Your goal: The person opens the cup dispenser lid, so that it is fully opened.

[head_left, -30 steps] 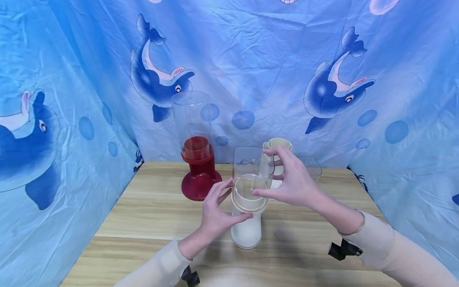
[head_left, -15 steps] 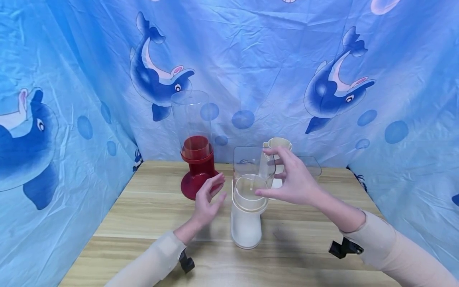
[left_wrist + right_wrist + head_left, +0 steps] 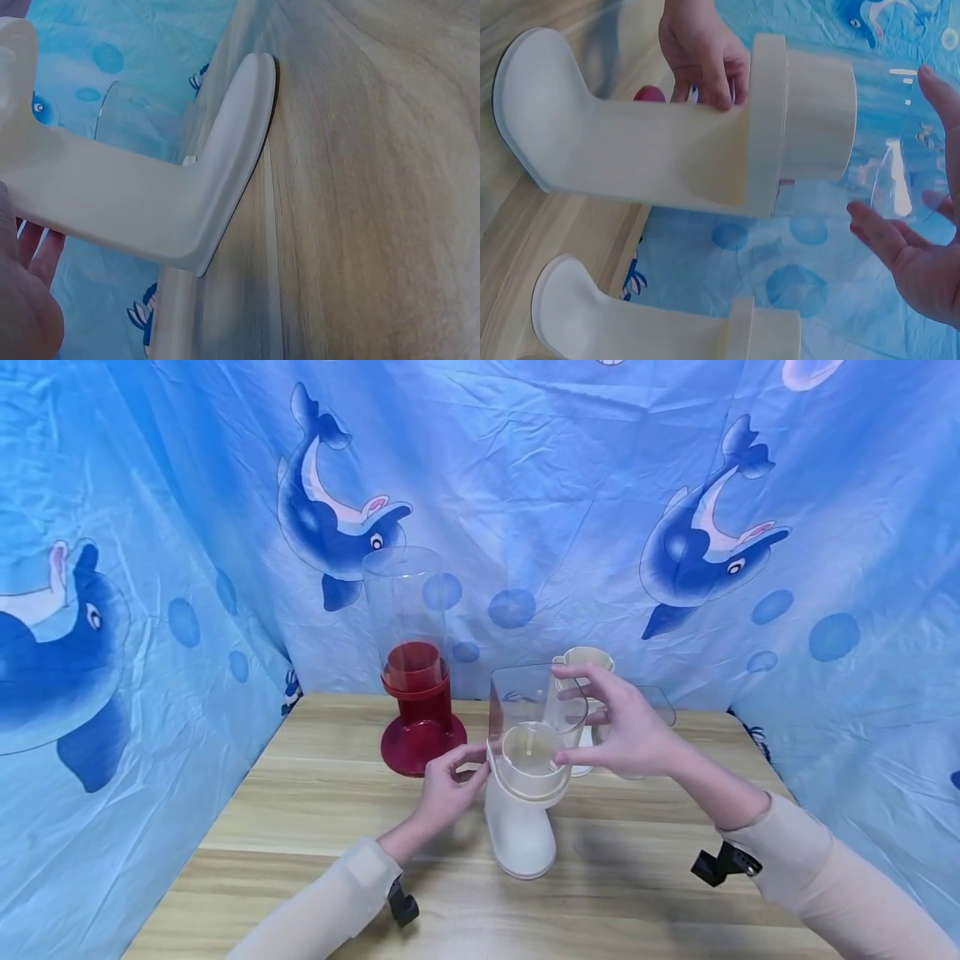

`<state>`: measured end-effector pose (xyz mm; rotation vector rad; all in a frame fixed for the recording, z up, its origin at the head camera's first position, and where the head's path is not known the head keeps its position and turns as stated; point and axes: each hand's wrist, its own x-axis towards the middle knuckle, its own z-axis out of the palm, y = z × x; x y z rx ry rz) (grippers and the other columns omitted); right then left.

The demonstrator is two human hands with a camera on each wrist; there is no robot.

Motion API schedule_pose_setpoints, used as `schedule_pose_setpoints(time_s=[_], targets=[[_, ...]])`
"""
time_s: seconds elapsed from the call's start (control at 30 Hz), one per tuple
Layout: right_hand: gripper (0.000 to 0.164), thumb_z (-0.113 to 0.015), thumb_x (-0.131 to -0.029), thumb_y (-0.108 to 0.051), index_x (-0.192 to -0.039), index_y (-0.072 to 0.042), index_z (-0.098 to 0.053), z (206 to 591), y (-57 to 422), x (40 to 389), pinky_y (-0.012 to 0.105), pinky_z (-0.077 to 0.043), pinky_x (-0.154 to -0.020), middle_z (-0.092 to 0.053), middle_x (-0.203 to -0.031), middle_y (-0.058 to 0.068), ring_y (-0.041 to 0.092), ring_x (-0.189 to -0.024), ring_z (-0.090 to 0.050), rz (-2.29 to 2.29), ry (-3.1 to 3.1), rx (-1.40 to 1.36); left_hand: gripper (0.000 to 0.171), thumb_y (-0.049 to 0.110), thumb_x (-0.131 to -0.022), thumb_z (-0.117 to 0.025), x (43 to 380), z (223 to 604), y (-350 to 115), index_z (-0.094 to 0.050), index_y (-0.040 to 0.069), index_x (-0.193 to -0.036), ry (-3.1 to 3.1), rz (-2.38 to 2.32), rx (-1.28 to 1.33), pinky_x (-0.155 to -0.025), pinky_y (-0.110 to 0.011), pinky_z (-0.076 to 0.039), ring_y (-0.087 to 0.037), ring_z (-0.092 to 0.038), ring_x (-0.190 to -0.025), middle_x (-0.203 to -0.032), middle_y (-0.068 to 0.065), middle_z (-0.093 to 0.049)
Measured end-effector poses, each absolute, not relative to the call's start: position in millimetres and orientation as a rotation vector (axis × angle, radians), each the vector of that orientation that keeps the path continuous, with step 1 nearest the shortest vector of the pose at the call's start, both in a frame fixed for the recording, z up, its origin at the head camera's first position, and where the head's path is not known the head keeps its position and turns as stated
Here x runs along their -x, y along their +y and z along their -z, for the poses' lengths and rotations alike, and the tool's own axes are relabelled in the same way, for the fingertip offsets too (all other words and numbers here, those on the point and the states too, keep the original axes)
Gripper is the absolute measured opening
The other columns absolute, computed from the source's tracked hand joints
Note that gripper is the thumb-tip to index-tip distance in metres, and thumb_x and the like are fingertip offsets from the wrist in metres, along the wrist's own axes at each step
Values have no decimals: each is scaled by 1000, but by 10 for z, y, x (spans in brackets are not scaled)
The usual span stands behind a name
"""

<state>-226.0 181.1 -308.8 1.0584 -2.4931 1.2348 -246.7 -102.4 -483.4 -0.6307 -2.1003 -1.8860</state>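
Observation:
A white stand (image 3: 521,839) with a rounded foot and a ring-shaped top is in the middle of the table. Over its ring sits a clear, open-topped container (image 3: 510,703), around which the thumb and spread fingers of my right hand (image 3: 632,733) grip. My left hand (image 3: 447,792) holds the stand's left side just below the ring. The right wrist view shows the left thumb against the white column (image 3: 660,154), with fingers behind it. In the left wrist view the foot (image 3: 236,150) stands on the table.
Back left, a red stand (image 3: 423,731) carries a tall clear cylinder (image 3: 405,597). Behind my right hand are a second cream-white stand (image 3: 587,657) and another clear container (image 3: 660,700). A blue dolphin-print curtain (image 3: 517,485) hangs around the wooden table (image 3: 300,827).
My left hand let go of the stand, drew away to the left, then came back to its side. The stand and container have shifted slightly right. My right hand stays on the container.

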Motion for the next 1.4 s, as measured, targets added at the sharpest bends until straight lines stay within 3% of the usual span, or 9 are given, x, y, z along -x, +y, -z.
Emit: schedule_pose_setpoints(time_s=[0.13,0.27,0.43,0.6,0.93,1.13,1.4], targets=[[102,-100,-71,-10,-157,-15,-46,3107,1855,2281,42,-66,-95,-46,-162,10,36,-134,-63,-1239,-2485,-1089,28,1,-95,-76,2429,4833,-1021,-77,7,-123,-2130,1874,591,-90,-43,-66,-5,-75,-105,-118,-14,-80],[100,-100,-70,-14,-156,-17,-49,3108,1843,2264,36,-66,-91,-50,-149,12,34,-123,-63,-1152,-2441,-1082,28,2,-95,-77,2404,4839,-1021,-78,10,-123,-2137,1870,580,-90,-39,-67,-10,-76,-106,-118,-12,-80],[93,-101,-70,-15,-151,-14,-56,3097,1823,2257,30,-65,-85,-52,-138,13,25,-110,-60,-1153,-2398,-1058,27,4,-94,-80,2353,4811,-987,-80,12,-120,-2095,1856,531,-84,-30,-67,-12,-77,-102,-114,-10,-82],[91,-102,-66,-7,-147,-12,-61,3102,1855,2253,24,-64,-86,-53,-136,11,19,-109,-59,-1210,-2362,-1048,26,3,-91,-82,2280,4778,-913,-81,9,-117,-1993,1841,497,-81,-31,-67,-16,-78,-99,-108,-13,-82],[91,-101,-65,-2,-146,-3,-60,3125,1869,2274,28,-67,-82,-54,-134,12,18,-107,-61,-1242,-2298,-1082,30,-6,-89,-81,2226,4733,-835,-81,9,-115,-1942,1802,462,-81,-30,-67,-30,-78,-100,-105,-13,-80],[87,-92,-73,7,-151,-5,-56,3110,1940,2342,31,-66,-90,-52,-146,15,25,-115,-64,-1350,-2309,-1148,32,-7,-88,-81,2243,4764,-813,-81,9,-115,-1911,1796,475,-80,-31,-67,-32,-78,-98,-104,-13,-80],[58,-73,-96,-7,-151,-11,-56,3084,1872,2243,26,-66,-82,-57,-149,12,4,-113,-68,-1277,-2370,-1025,35,-6,-89,-80,2257,4777,-811,-79,11,-119,-1937,1775,491,-81,-31,-67,-28,-78,-100,-108,-11,-80]])
